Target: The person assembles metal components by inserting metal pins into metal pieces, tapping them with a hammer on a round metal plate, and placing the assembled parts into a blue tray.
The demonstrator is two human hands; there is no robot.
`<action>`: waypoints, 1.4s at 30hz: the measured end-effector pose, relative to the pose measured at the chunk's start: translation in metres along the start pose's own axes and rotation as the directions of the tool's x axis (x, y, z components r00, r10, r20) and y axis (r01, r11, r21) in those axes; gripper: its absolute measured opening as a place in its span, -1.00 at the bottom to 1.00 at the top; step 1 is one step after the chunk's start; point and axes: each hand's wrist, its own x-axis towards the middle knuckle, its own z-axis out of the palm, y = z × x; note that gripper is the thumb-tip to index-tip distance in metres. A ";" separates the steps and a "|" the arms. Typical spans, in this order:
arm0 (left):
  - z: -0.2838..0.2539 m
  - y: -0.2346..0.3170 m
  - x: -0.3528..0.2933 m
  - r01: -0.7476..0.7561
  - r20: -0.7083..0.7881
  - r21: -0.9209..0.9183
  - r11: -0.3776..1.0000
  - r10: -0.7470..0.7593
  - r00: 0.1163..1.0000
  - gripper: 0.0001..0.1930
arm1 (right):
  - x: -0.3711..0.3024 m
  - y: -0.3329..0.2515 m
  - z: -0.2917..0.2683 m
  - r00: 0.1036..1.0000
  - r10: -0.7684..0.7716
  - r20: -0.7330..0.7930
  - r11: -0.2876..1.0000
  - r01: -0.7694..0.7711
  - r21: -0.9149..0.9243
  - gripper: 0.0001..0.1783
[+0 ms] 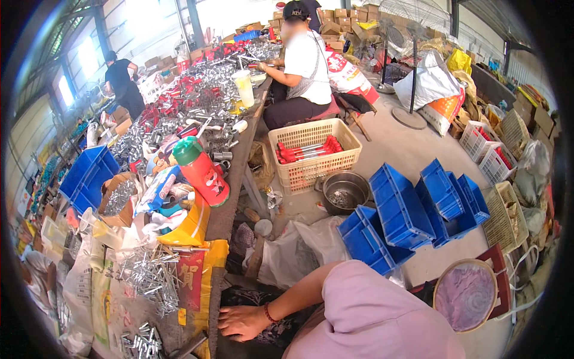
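My right arm, in a pink sleeve with a red bead bracelet, comes in from the lower right. My right hand (242, 323) lies palm down by the workbench's edge, on or against my dark patterned trousers (248, 297). Its fingers are loosely spread and nothing shows in them. My left hand is out of the picture. Nearest on the bench is a yellow-and-red printed sack (197, 287), with a heap of thin metal pins (156, 278) on it. More short metal pieces (142, 342) lie closer to the lower edge.
A red bottle with a green lid (202, 172) stands along the bench, before heaps of metal parts (161, 125). Blue crates (402, 206), a metal bowl (345, 191) and a cream basket of red-handled tools (315, 157) are on the floor. A co-worker (308, 69) sits beyond.
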 end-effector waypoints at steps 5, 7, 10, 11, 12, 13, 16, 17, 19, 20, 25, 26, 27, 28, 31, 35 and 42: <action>-0.002 -0.001 0.001 -0.012 -0.003 0.017 1.000 0.012 1.000 -0.64 | 0.000 -0.004 -0.001 1.000 -0.014 -0.009 1.000 0.014 0.000 -0.70; -0.002 0.000 0.001 -0.006 -0.004 0.008 1.000 0.006 1.000 -0.64 | 0.000 -0.005 -0.001 1.000 -0.013 -0.002 1.000 0.013 0.003 -0.70; 0.000 0.000 0.001 0.002 -0.004 -0.010 1.000 -0.002 1.000 -0.64 | -0.001 -0.005 -0.001 1.000 -0.013 -0.005 1.000 0.013 -0.001 -0.71; 0.001 0.001 0.001 0.004 -0.004 -0.018 1.000 -0.004 1.000 -0.64 | -0.001 -0.005 0.000 1.000 0.006 0.013 1.000 -0.005 -0.009 -0.70; 0.003 0.002 0.000 0.006 -0.003 -0.027 1.000 -0.006 1.000 -0.64 | -0.002 -0.004 0.001 0.999 0.025 0.030 1.000 -0.024 -0.018 -0.70; 0.000 0.000 0.000 0.011 -0.001 -0.025 1.000 -0.011 1.000 -0.64 | -0.001 -0.004 0.002 0.999 0.018 0.032 1.000 -0.017 -0.014 -0.70; -0.003 -0.003 -0.001 0.025 0.004 -0.027 0.999 -0.025 1.000 -0.65 | 0.002 -0.002 0.004 1.000 -0.018 0.014 1.000 0.018 0.006 -0.70; -0.002 -0.003 -0.001 0.030 0.006 -0.033 0.999 -0.029 1.000 -0.65 | 0.002 -0.003 0.003 1.000 -0.019 0.014 1.000 0.018 0.005 -0.70; 0.001 -0.001 0.001 0.036 0.009 -0.046 0.998 -0.036 0.999 -0.65 | 0.001 -0.002 0.004 1.000 -0.018 0.015 1.000 0.018 0.002 -0.70; 0.003 0.001 0.001 0.038 0.010 -0.055 0.998 -0.038 0.999 -0.65 | 0.001 -0.001 0.006 1.000 -0.010 0.020 1.000 0.009 0.019 -0.70; 0.001 -0.002 -0.001 0.033 0.016 -0.106 0.994 -0.032 0.999 -0.66 | 0.007 -0.005 0.014 0.999 -0.030 0.028 0.998 0.028 0.058 -0.69; -0.010 0.009 0.007 0.026 0.018 -0.115 0.993 -0.024 1.000 -0.66 | 0.006 -0.004 0.017 1.000 -0.019 0.024 0.998 0.017 0.056 -0.69; -0.024 0.021 0.015 0.125 0.067 -0.272 0.954 -0.110 0.992 -0.66 | 0.005 -0.003 0.019 1.000 -0.020 0.021 0.998 0.018 0.065 -0.69; -0.037 0.031 0.021 0.226 0.129 -0.411 0.883 -0.189 0.973 -0.66 | 0.005 -0.002 0.020 0.999 -0.026 0.019 0.997 0.025 0.076 -0.69; -0.046 0.040 0.027 0.310 0.191 -0.406 0.859 -0.252 0.949 -0.67 | 0.004 -0.004 0.019 0.998 -0.052 -0.019 0.998 0.053 0.041 -0.70; -0.047 0.041 0.028 0.251 0.139 -0.412 0.876 -0.212 0.967 -0.70 | 0.002 0.000 0.018 0.999 -0.031 -0.018 0.999 0.032 0.042 -0.70; -0.045 0.039 0.028 0.220 0.109 -0.406 0.887 -0.191 0.975 -0.71 | -0.002 0.002 0.010 0.997 -0.047 -0.060 0.998 0.049 0.038 -0.70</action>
